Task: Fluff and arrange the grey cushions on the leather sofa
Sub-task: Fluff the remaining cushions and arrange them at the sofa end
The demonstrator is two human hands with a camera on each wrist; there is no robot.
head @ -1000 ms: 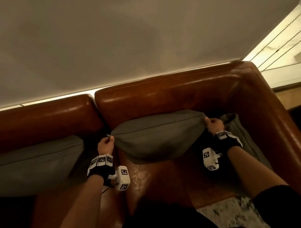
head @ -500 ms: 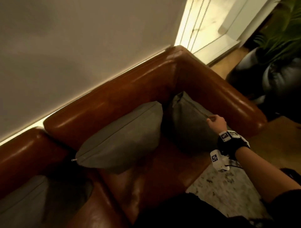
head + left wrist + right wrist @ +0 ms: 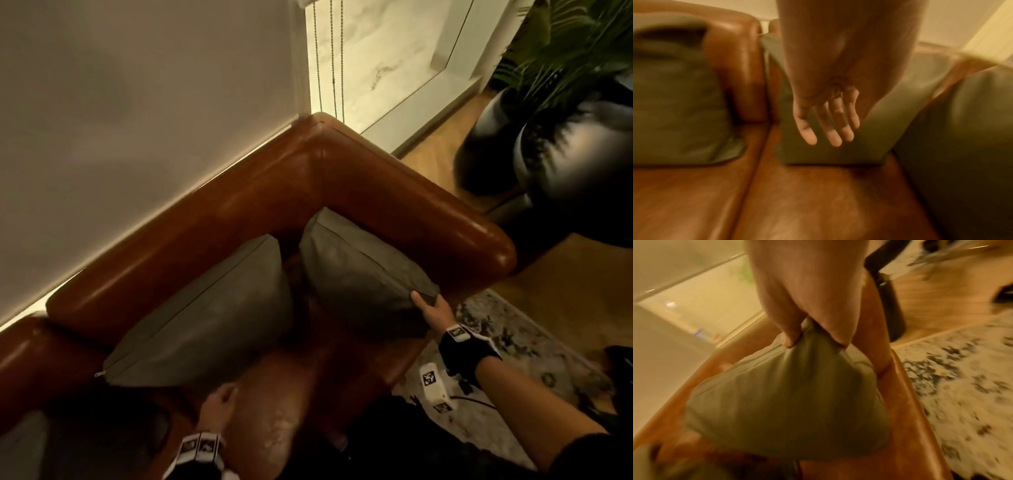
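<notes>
Cushions mid-arrangement at the corner of the brown leather sofa [image 3: 394, 192]. Right hand [image 3: 433, 310] clamped on the near top corner of the soft grey fabric cushion leaning against the armrest [image 3: 359, 274], thumb on the front face and fingers [image 3: 789, 339] bunching the cloth, as shown in the right wrist view. Left hand [image 3: 219, 399] holding nothing, fingers [image 3: 830, 129] straight and relaxed, hovering above the seat just short of the second grey cushion propped on the backrest [image 3: 212, 318]. Beyond that free grip and to its left, a third grey cushion [image 3: 678, 97] against the next back section. Armrest directly behind the clamped grip; patterned pale rug [image 3: 513, 342] below the right wrist, dark rounded planter with green leaves [image 3: 565, 161] well apart past the sofa end. Judged step: the armrest cushion being taken up for plumping or straightening, the backrest cushion seemingly already set. Next move likely calls for the free left grip reaching across to the far top corner, then a lift, shake and squaring upright into the corner. Risk: one-corner pull dragging filling to one side.
</notes>
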